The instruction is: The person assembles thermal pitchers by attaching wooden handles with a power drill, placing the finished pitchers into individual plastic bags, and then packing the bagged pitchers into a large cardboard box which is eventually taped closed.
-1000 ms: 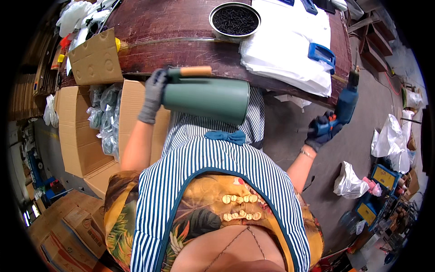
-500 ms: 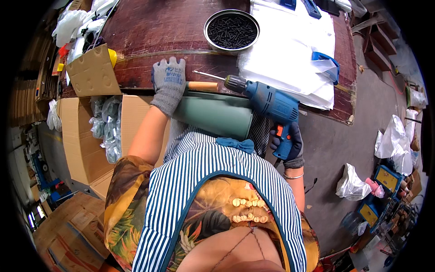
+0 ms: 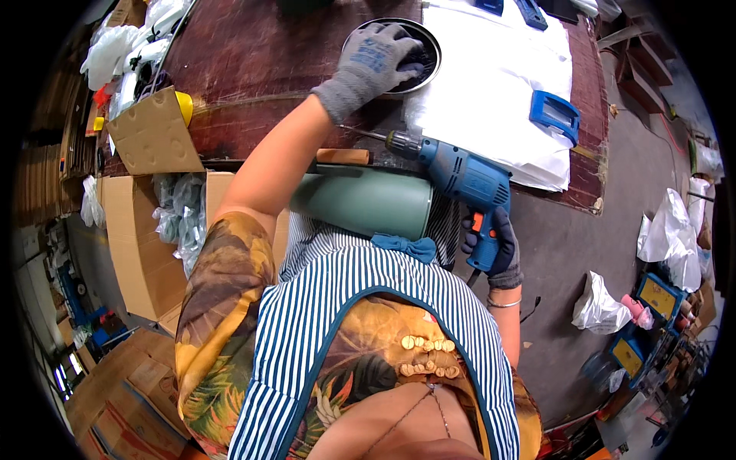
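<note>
A blue-edged striped apron with a blue bow covers a brown-and-yellow leaf-print shirt. The left glove is grey with blue print; the right glove is grey and navy, beside a silvery bracelet.

Head-worn fisheye — downward, close

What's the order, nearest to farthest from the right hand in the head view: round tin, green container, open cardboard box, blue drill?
From the right hand:
1. Blue drill, held in it.
2. Green container, left of the hand.
3. Round tin, ahead and left, on the table.
4. Open cardboard box, far left.
</note>
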Motion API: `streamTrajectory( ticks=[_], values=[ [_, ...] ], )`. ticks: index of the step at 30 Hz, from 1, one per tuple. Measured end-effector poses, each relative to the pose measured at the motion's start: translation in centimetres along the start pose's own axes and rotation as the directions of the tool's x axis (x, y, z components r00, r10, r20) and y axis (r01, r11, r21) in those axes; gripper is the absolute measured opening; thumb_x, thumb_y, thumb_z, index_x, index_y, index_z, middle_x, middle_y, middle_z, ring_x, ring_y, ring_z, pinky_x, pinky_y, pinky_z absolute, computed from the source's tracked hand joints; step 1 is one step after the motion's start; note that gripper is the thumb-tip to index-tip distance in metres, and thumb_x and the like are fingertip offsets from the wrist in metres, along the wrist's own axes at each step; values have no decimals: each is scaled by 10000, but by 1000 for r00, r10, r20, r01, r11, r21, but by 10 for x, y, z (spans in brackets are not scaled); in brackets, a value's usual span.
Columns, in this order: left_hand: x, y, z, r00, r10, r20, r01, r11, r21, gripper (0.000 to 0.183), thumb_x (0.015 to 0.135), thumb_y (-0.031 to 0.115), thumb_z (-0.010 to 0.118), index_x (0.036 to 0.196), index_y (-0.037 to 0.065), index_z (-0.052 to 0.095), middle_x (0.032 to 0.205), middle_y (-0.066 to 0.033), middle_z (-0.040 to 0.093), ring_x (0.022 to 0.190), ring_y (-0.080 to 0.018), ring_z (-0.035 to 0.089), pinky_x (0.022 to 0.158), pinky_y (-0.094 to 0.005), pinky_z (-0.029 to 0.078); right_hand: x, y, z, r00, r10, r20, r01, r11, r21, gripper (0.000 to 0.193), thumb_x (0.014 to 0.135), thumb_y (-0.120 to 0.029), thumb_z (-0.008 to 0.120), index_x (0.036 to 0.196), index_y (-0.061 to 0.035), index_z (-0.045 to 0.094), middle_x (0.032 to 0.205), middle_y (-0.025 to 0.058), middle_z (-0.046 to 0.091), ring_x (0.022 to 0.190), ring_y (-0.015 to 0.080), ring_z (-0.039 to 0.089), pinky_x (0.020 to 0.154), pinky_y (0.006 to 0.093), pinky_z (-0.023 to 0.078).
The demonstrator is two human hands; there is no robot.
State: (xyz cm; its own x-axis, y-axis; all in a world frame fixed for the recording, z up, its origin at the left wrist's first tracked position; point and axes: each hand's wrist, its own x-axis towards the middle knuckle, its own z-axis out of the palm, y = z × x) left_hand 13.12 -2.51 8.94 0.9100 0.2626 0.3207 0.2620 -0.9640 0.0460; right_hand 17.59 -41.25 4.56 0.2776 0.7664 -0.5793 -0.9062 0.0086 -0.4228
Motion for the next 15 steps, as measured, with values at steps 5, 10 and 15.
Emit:
streamTrajectory(
  ticks=[5,10,15],
  values=[
    [8,-8,21,991,-123,-49,101,941,-323,236,801,252,744,1023,173,735,1091,-73,668,1031,-268,640,917,-390,510,2,5,0,1000,-24,-11,24,1000,1,505,985,-434,555,1245,-4,512,1000,170,632,709,201,581,627,354,493],
    [7,-13,10,976,-215,-37,176,876,-449,290,838,333,711,1028,115,721,1046,-85,689,978,-266,670,869,-379,536,1,4,3,999,-44,-20,43,998,-35,498,981,-436,559,1234,-8,523,1002,168,632,713,203,580,627,350,491],
    [34,35,1,956,-231,182,209,969,131,380,858,446,659,1050,121,706,1099,-94,682,1024,-281,661,881,-420,522,5,3,-1,999,-31,38,30,999,28,493,977,-437,565,1227,-13,534,997,171,636,715,214,584,627,354,485]
  ],
)
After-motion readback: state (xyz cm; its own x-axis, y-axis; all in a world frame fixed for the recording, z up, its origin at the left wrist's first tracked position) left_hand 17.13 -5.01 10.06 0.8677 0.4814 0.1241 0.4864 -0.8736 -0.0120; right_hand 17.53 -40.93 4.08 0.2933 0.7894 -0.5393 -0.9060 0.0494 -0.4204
